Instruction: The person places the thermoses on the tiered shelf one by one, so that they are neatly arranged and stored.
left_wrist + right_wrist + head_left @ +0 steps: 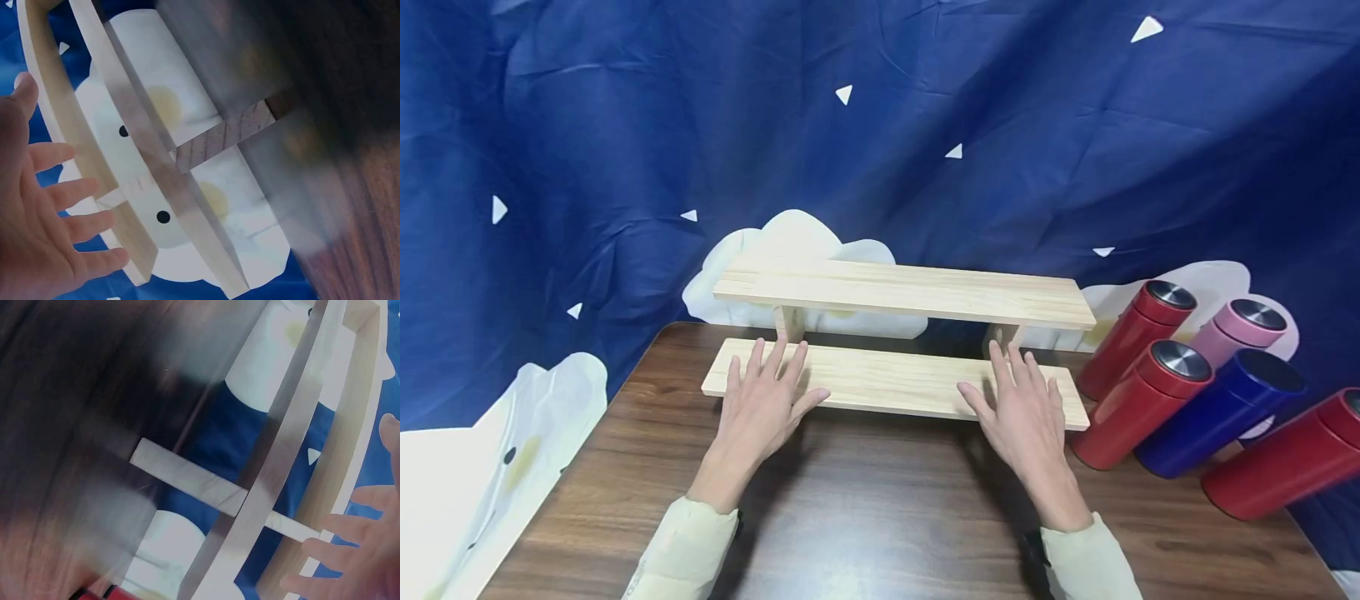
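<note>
A two-tier shelf of pale wood [895,287] stands on the dark table, its upper plank set back above the lower plank [880,379]. My left hand [763,408] is spread palm down over the left part of the lower plank. Toward that plank's right end, my right hand [1022,408] is likewise spread, fingers pointing away from me. Neither hand holds anything; whether the fingertips touch the wood I cannot tell. In the left wrist view, the left hand's fingers [94,225] are apart beside the shelf's planks [150,144]. The right wrist view has the other hand's fingers [340,528] near the planks too.
Right of the shelf stand several vacuum flasks: red flasks [1150,400], a pink one [1232,333] and a blue one [1217,412]. The nearest red flask [1285,458] is by the table's right edge. A blue patterned curtain [880,142] hangs behind the wooden table [880,517].
</note>
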Motion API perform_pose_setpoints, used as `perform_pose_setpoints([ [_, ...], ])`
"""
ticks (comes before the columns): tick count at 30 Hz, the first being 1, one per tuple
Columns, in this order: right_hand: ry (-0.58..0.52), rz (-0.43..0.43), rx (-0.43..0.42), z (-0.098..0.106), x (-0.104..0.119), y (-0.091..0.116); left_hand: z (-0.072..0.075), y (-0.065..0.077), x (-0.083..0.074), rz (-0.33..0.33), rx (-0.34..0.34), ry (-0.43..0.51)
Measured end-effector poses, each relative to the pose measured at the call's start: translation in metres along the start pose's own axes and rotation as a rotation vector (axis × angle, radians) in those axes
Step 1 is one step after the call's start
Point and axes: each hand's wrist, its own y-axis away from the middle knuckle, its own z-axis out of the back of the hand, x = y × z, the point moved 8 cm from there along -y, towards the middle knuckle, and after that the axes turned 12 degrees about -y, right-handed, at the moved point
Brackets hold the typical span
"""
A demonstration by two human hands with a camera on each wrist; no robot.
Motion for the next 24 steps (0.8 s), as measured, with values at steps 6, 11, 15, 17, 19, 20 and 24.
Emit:
perform_pose_setpoints([
  [6, -0.073, 0.022, -0.094, 0.012, -0.006, 0.002, 0.002, 0.000, 0.003, -0.010, -0.089, 0.032],
  [11, -0.125, 0.028, -0.172, 0.023, -0.012, 0.004, 0.005, 0.000, 0.009, -0.011, -0.178, 0.074],
  [15, -0.166, -0.003, -0.219, 0.029, -0.018, 0.007, 0.006, 0.000, 0.017, 0.009, -0.246, 0.130],
  [17, -0.191, -0.035, -0.245, 0.031, -0.021, 0.010, 0.007, 0.001, 0.021, 0.026, -0.278, 0.167],
  [19, -0.222, -0.057, -0.282, 0.036, -0.024, 0.013, 0.007, 0.002, 0.026, 0.046, -0.308, 0.206],
  [20, -0.237, -0.069, -0.302, 0.038, -0.026, 0.014, 0.007, 0.003, 0.029, 0.057, -0.321, 0.221],
  [24, -0.310, -0.094, -0.375, 0.047, -0.031, 0.018, 0.008, 0.004, 0.039, 0.093, -0.360, 0.260],
])
